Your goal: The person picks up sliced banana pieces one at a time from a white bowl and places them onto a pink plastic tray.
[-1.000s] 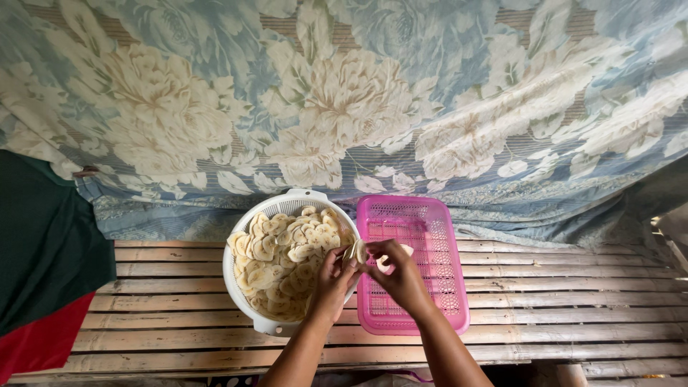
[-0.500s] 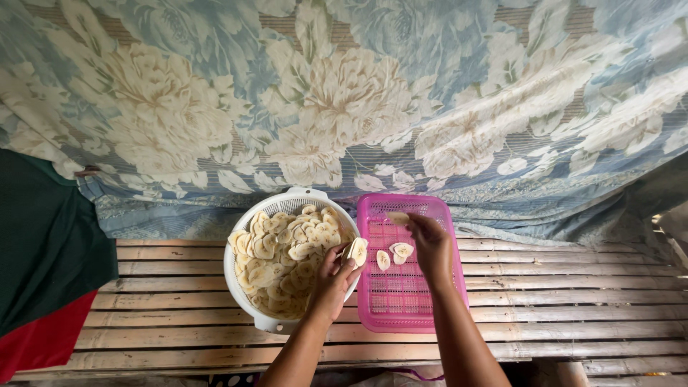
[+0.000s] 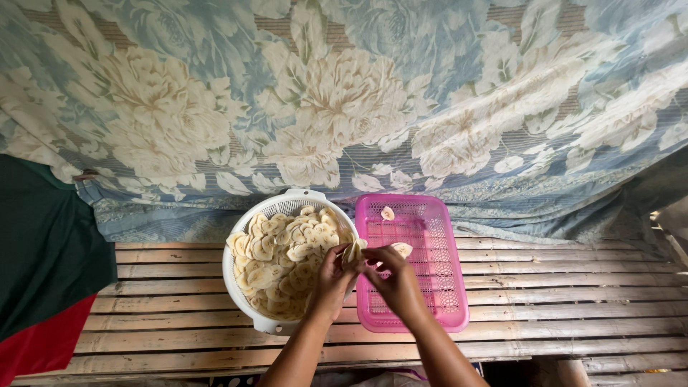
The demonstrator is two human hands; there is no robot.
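Our left hand [image 3: 333, 276] and right hand [image 3: 393, 279] meet, fingers pinched on a small stack of slices [image 3: 352, 251] above the gap between white basket [image 3: 240, 287] and pink tray [image 3: 448, 301] on the slatted worktop [image 3: 573, 301].

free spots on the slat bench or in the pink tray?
Bare slats right of the pink tray and left of the white colander. The tray mesh is mostly free: one slice at its far end. Crowded where left hand and right hand meet.
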